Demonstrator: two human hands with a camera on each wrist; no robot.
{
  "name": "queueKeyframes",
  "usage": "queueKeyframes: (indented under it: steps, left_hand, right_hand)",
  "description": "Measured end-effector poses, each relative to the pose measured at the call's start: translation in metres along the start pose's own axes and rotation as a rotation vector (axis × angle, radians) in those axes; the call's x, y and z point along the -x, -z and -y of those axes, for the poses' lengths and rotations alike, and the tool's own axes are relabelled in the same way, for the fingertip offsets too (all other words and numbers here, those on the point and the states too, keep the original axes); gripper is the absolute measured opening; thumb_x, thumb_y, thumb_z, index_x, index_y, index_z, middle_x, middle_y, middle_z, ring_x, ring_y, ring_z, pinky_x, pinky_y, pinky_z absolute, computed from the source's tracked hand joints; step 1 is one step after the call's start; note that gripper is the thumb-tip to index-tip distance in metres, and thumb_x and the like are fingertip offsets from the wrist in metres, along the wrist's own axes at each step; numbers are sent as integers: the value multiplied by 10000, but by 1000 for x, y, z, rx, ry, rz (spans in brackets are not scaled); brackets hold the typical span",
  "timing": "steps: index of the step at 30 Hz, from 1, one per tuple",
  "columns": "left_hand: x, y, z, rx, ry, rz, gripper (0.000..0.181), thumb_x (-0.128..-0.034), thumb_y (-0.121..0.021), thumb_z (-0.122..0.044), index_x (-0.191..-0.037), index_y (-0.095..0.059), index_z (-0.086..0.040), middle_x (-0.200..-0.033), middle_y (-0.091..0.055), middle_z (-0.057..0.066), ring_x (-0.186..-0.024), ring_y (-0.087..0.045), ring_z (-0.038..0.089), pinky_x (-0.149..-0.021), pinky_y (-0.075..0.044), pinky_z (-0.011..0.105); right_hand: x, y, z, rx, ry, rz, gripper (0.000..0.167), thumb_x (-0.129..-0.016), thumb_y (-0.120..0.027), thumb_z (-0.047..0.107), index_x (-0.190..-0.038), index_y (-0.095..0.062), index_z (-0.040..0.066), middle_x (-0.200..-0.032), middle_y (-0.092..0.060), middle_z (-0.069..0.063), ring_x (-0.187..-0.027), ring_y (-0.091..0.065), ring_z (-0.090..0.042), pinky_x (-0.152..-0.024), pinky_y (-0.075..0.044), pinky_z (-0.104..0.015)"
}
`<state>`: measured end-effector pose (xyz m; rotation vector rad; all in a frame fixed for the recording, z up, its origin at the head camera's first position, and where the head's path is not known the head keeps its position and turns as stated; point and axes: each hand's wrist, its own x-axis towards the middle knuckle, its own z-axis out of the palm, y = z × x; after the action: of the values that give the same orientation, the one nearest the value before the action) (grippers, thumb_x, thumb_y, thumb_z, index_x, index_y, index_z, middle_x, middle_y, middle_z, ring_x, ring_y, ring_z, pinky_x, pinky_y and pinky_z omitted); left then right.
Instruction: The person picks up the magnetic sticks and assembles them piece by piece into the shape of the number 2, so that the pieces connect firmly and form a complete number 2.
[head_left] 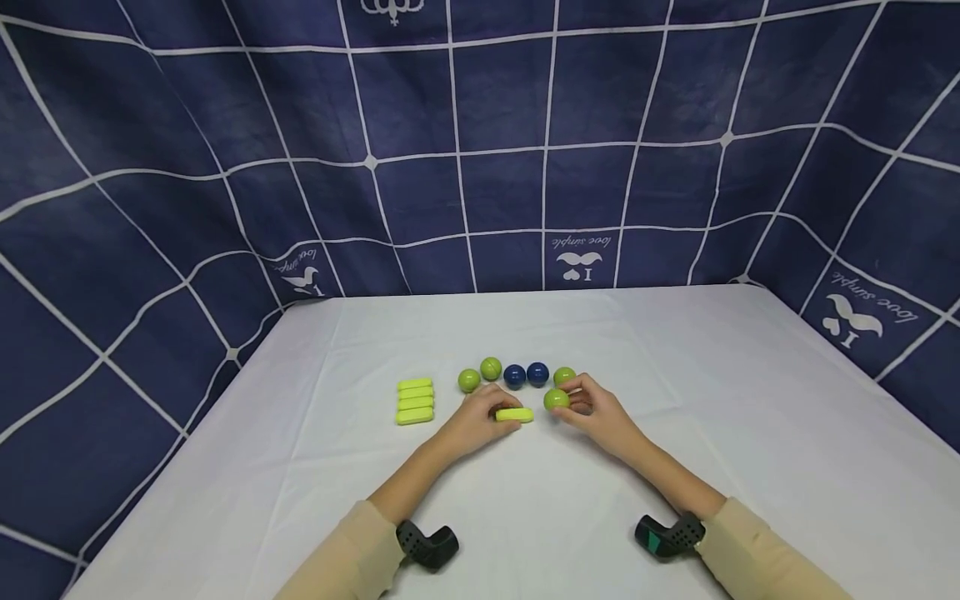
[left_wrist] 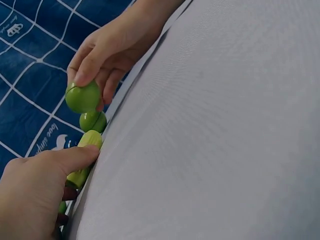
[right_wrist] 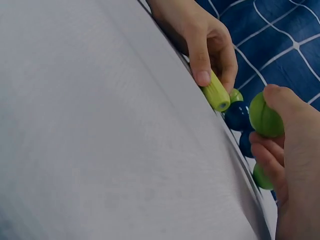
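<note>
My left hand pinches a yellow-green ridged stick between thumb and fingers; a small hole shows in its end in the right wrist view. My right hand holds a green ball by thumb and fingertips, just right of the stick and apart from it. Behind the hands, two green balls and two dark blue balls form an uneven row. Another green ball sits at the row's right end, partly behind the held one.
Left of my left hand, several yellow-green sticks lie stacked side by side on the white tablecloth. A dark blue curtain with white lines borders the table behind and at the sides. Both wrists wear black devices.
</note>
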<state>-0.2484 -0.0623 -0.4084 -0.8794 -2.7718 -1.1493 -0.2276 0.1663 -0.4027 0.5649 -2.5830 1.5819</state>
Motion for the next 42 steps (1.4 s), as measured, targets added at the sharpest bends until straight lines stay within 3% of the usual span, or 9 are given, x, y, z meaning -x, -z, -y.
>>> queueKeyframes:
  steps: [3, 6, 12, 19, 28, 42]
  left_hand:
    - [0, 1, 0, 6, -11, 3, 238, -804, -682, -243, -1024, -651, -157, -914, -563, -45, -806, -446, 85, -722, -395, 217]
    - [0, 2, -1, 6, -2, 11, 231, -807, -680, -237, -1021, -650, -155, -905, -555, -50, -799, -437, 77, -712, -387, 203]
    - [-1, 5, -3, 10, -22, -6, 218, -807, -678, -214, -1009, -650, -138, -882, -553, -30, -796, -438, 93, -699, -386, 207]
    - [-1, 3, -3, 15, -32, -5, 216, -809, -677, -227, -1004, -652, -137, -875, -551, -31, -789, -438, 84, -695, -386, 202]
    - [0, 2, -4, 21, -21, -4, 233, -818, -668, -255, -1024, -656, -148, -891, -552, -50, -780, -454, 68, -693, -400, 197]
    - [-2, 0, -2, 58, -50, -17, 243, -824, -662, -253, -1039, -660, -140, -900, -552, -42, -789, -446, 72, -688, -393, 192]
  right_hand:
    - [0, -2, -1, -59, -23, 60, 395, -837, -646, 157, -1156, -453, 29, -1171, -533, -201, -1037, -595, -306, -828, -507, -253]
    - [-1, -1, -2, -41, 8, 98, 388, -844, -633, 144, -1184, -485, 33, -1198, -505, -194, -1054, -582, -321, -852, -501, -276]
    - [-3, 0, 1, 58, 49, 101, 347, -837, -644, 139, -1156, -552, 38, -1156, -574, -139, -1013, -591, -253, -879, -485, -298]
    - [5, 2, 23, 70, 26, 117, 347, -847, -611, 75, -1169, -539, -34, -1163, -565, -207, -1018, -587, -312, -878, -481, -362]
    - [-2, -2, -3, 61, 50, 130, 365, -854, -627, 168, -1182, -560, 26, -1183, -566, -169, -1048, -589, -280, -877, -488, -301]
    - [-5, -3, -3, 56, 70, 146, 369, -853, -623, 153, -1193, -553, 25, -1182, -553, -166, -1067, -575, -296, -888, -482, -297]
